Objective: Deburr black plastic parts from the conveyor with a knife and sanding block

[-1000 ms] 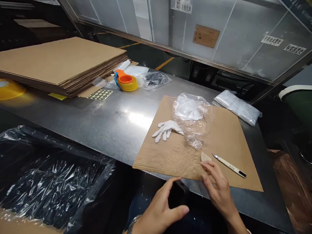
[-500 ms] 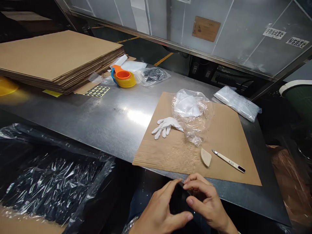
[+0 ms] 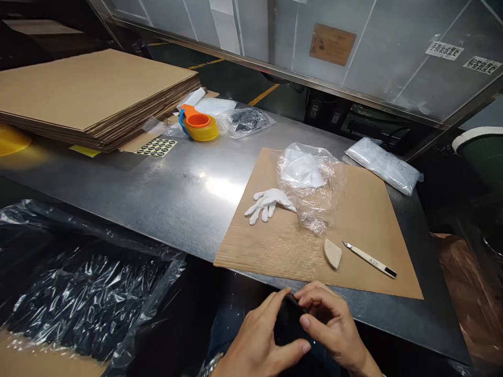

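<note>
At the near edge of the one worktop (image 3: 176, 193), I note that the right hand (image 3: 334, 324), a second ago at the beige wedge (image 3: 332, 255), has come over to the black piece (image 3: 288, 320), held just off that edge in the left hand's (image 3: 257, 337) grasp; its thumb and fingertips bunch at the rim, pinching or merely touching I cannot tell, so the work now looks two-handed. Count: cardboard sheet (image 3: 271, 251), 1; clear plastic bag (image 3: 314, 209), 1; loose white glove (image 3: 271, 199), 1; pale pen-shaped tool marked A26 (image 3: 369, 259), 1; black piece, 1; beige wedge, lying free on the cardboard, 1
</note>
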`<state>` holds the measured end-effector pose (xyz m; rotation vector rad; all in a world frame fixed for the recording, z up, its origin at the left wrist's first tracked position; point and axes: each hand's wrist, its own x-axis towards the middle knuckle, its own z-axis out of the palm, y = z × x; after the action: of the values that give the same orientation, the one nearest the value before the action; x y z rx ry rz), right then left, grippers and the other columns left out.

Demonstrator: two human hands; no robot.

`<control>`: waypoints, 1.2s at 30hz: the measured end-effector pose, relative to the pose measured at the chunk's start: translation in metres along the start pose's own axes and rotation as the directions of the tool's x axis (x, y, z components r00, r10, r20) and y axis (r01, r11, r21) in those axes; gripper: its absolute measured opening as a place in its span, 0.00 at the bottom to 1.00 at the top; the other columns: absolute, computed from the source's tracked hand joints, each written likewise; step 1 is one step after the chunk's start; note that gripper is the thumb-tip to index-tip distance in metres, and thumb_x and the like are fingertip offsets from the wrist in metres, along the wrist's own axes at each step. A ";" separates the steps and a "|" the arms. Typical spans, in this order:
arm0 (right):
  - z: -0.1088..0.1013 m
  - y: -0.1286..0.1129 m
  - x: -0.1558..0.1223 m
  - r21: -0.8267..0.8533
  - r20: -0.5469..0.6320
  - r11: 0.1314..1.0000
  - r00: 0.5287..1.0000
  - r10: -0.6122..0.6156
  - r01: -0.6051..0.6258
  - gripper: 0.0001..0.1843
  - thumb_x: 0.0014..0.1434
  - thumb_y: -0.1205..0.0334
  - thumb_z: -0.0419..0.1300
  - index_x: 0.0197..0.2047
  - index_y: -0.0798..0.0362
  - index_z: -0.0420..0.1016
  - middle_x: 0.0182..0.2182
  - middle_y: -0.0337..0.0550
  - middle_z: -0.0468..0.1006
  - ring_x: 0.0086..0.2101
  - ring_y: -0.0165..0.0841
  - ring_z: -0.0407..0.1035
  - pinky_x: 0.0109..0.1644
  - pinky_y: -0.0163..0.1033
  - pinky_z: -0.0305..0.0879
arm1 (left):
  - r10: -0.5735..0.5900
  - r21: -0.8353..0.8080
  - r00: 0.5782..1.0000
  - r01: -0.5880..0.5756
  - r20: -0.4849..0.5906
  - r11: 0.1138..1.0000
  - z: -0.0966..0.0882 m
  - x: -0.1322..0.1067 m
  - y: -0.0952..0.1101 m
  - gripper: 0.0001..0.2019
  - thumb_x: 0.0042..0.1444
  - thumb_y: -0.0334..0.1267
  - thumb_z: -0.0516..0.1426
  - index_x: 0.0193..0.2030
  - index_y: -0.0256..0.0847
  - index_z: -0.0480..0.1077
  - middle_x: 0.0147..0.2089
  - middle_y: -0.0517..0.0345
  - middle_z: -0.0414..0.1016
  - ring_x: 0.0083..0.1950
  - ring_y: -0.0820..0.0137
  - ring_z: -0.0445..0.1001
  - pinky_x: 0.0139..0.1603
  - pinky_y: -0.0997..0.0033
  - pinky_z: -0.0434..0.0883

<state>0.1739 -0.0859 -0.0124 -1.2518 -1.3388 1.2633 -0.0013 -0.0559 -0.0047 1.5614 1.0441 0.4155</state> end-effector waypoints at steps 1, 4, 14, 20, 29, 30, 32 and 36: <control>0.000 -0.001 0.000 0.003 0.012 1.000 1.000 0.003 -0.003 0.07 0.54 0.60 0.60 0.36 0.51 0.74 0.37 0.46 0.72 0.37 0.33 0.68 0.37 0.37 0.67 | 0.003 -0.003 1.000 -0.003 0.001 1.000 0.000 0.000 -0.001 0.27 0.46 0.48 0.61 0.54 0.44 0.65 0.51 0.50 0.72 0.50 0.57 0.71 0.50 0.64 0.67; 0.000 -0.001 0.001 0.005 0.027 1.000 0.999 0.027 -0.027 0.07 0.54 0.59 0.60 0.36 0.52 0.74 0.36 0.46 0.72 0.37 0.34 0.68 0.36 0.37 0.67 | -0.004 0.002 1.000 0.004 -0.004 1.000 0.001 0.000 -0.002 0.29 0.46 0.48 0.61 0.55 0.43 0.64 0.52 0.49 0.72 0.51 0.57 0.70 0.52 0.63 0.67; 0.000 0.002 0.003 0.046 0.030 0.997 0.998 0.061 -0.062 0.07 0.53 0.62 0.60 0.37 0.50 0.75 0.36 0.44 0.72 0.37 0.33 0.68 0.37 0.36 0.66 | -0.003 0.101 0.999 -0.001 0.042 0.995 -0.001 0.000 -0.003 0.29 0.48 0.49 0.60 0.55 0.41 0.63 0.53 0.47 0.71 0.52 0.57 0.70 0.52 0.62 0.68; 0.000 0.004 0.004 0.062 0.009 0.995 0.996 0.084 -0.084 0.04 0.53 0.61 0.61 0.34 0.49 0.74 0.36 0.44 0.73 0.38 0.33 0.67 0.40 0.37 0.65 | -0.021 0.145 0.998 0.012 0.062 0.989 -0.001 0.002 -0.005 0.34 0.48 0.48 0.59 0.60 0.35 0.58 0.57 0.42 0.67 0.56 0.56 0.67 0.56 0.60 0.65; -0.005 0.009 0.006 0.055 -0.045 0.997 0.998 0.047 -0.045 0.02 0.54 0.61 0.61 0.32 0.50 0.73 0.36 0.44 0.75 0.37 0.33 0.68 0.41 0.37 0.64 | -0.043 -0.215 0.998 0.051 0.043 0.975 -0.005 0.004 -0.008 0.34 0.47 0.46 0.61 0.61 0.41 0.59 0.61 0.45 0.63 0.61 0.54 0.61 0.61 0.55 0.59; -0.006 0.010 0.006 0.054 -0.047 0.998 0.998 0.045 -0.042 0.04 0.55 0.61 0.60 0.35 0.50 0.74 0.36 0.44 0.76 0.38 0.33 0.69 0.41 0.37 0.64 | -0.054 -0.338 0.997 0.069 0.054 0.939 -0.004 0.004 -0.009 0.32 0.48 0.45 0.61 0.60 0.42 0.60 0.61 0.47 0.63 0.62 0.56 0.60 0.62 0.57 0.58; -0.006 0.010 0.007 0.060 -0.050 0.997 0.997 0.056 -0.053 0.07 0.55 0.60 0.60 0.39 0.50 0.75 0.37 0.45 0.76 0.39 0.34 0.70 0.43 0.39 0.65 | -0.104 -0.587 0.987 0.155 0.119 0.795 -0.002 0.006 -0.011 0.26 0.51 0.45 0.59 0.57 0.44 0.63 0.59 0.48 0.67 0.59 0.60 0.65 0.58 0.61 0.62; -0.001 0.007 0.006 0.157 -0.097 0.976 0.981 0.168 -0.151 0.07 0.54 0.58 0.61 0.32 0.52 0.71 0.37 0.46 0.77 0.39 0.35 0.71 0.42 0.38 0.66 | -0.197 -0.794 0.900 0.435 0.388 0.425 0.010 0.007 -0.009 0.20 0.59 0.50 0.48 0.49 0.39 0.67 0.35 0.48 0.78 0.29 0.67 0.77 0.31 0.69 0.71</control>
<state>0.1747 -0.0796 -0.0196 -1.3237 -1.0631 1.3590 0.0064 -0.0570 -0.0181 0.4266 0.7064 0.3821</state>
